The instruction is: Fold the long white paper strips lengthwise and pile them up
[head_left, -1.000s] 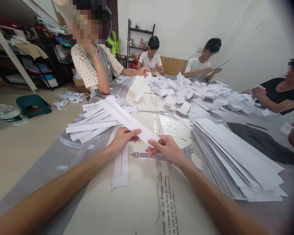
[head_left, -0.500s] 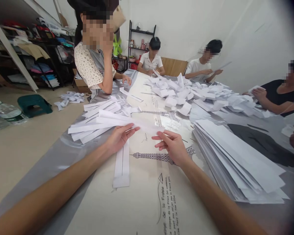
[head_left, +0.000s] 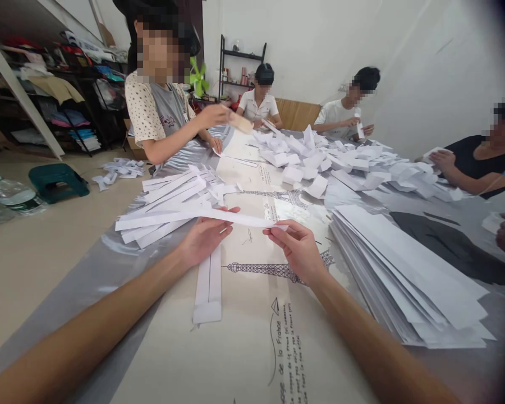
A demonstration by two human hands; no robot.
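Observation:
A long white paper strip (head_left: 249, 219) stretches level between my two hands above the table. My right hand (head_left: 298, 247) pinches its right end between thumb and fingertips. Farther along to the left, my left hand (head_left: 204, 240) is closed on the strip, thumb above and fingers beneath. The strip's left part merges with a fanned pile of white strips (head_left: 151, 221) just beyond, so its far end is hard to make out. Partly under my left hand lies a flat folded paper strip (head_left: 207, 292) with a dark line down its middle.
A thick stack of paper strips (head_left: 404, 269) lies right of my right hand. A heap of folded white paper (head_left: 320, 157) covers the table's far part. Several people sit or stand around the table (head_left: 219, 359). A green stool (head_left: 59, 182) stands on the floor at left.
The strip between my hands has turned from showing its broad face to a narrow edge, and my right fingers have closed on its end. A co-worker at left lowered a brownish object toward the table.

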